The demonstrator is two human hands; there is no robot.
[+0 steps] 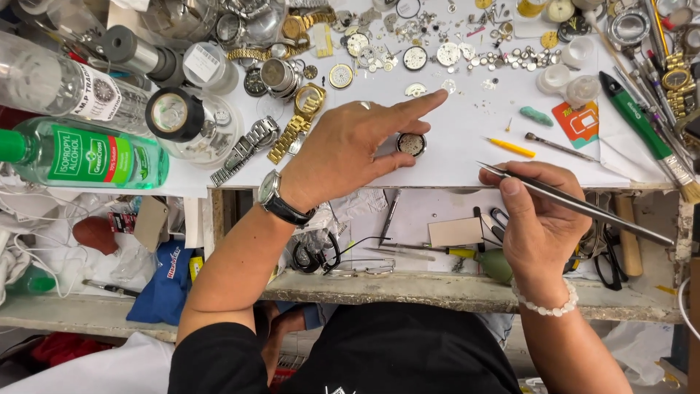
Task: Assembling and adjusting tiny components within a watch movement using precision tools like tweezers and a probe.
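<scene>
My right hand pinches stiff tweezers mid-shaft; left hand, open, empty, steadies the tiny fragile watch movement at twelve o'clock.

Left hand lies palm down, forefinger stretched out toward one o'clock, the other fingers loosely spread. Right hand sits at four o'clock of it, fingers curled in a pinch, wrist bent, both forearms angling inward.
</scene>
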